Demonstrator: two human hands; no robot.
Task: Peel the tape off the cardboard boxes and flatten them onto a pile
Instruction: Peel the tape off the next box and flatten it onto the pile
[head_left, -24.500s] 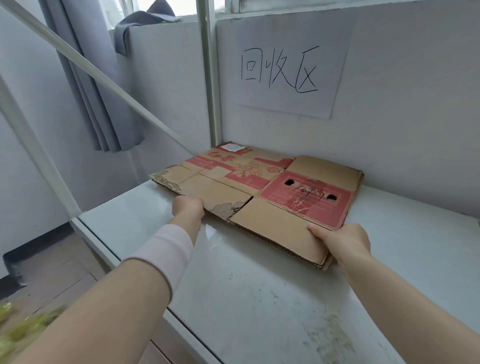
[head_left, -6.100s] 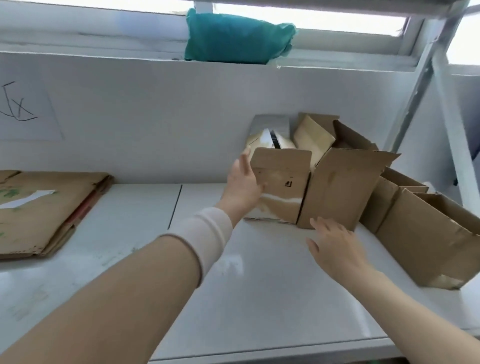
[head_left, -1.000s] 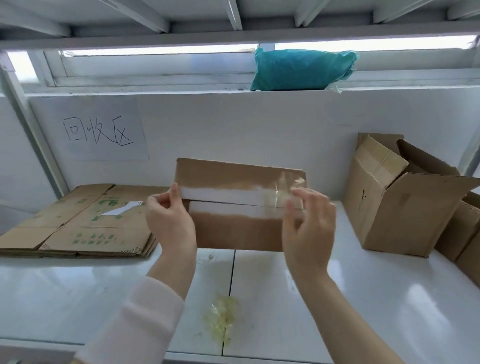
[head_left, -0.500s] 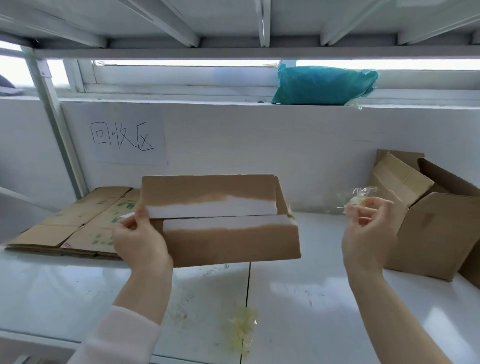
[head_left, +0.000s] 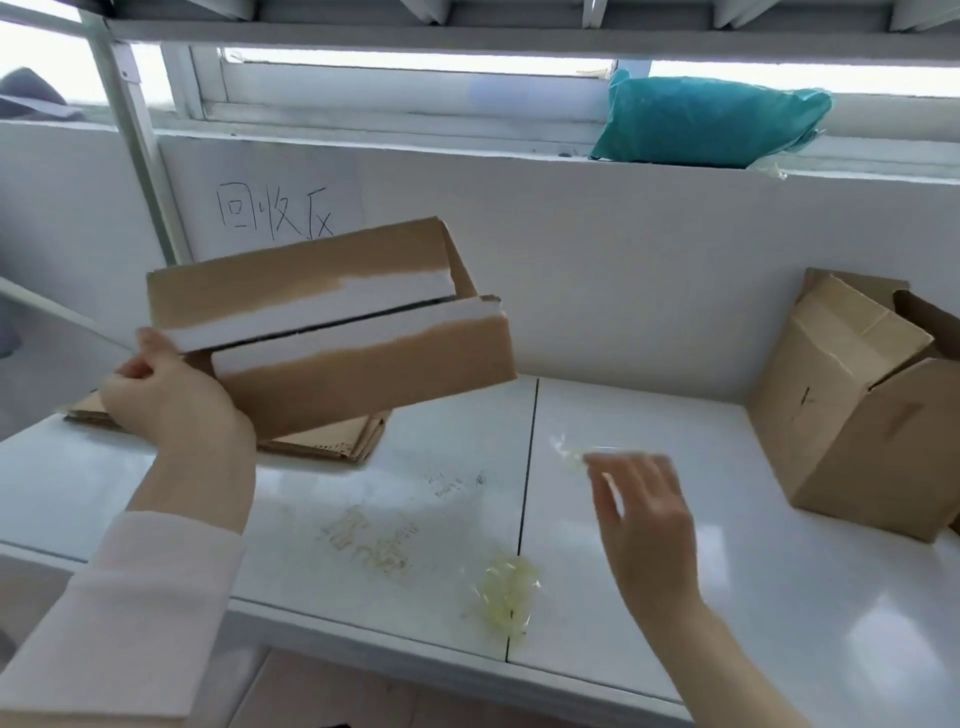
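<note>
Over the shelf (head_left: 727, 597) my left hand (head_left: 176, 400) grips the peeled cardboard box (head_left: 363, 358), right hand (head_left: 644, 514) splayed by a tape scrap (head_left: 569, 457) (blurred); flattening next.

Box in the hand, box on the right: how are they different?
The held box is lifted, tilted, in the left hand; the right box sits on the table. The held box's flaps meet, with pale strips; the right box's stand open. Both are brown cardboard.

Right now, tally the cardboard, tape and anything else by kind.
Unflattened boxes: 2, held box, box standing at right
Flattened cardboard pile: 1
Tape wads: 2
Teal bag: 1
Paper sign: 1
Total: 7
</note>
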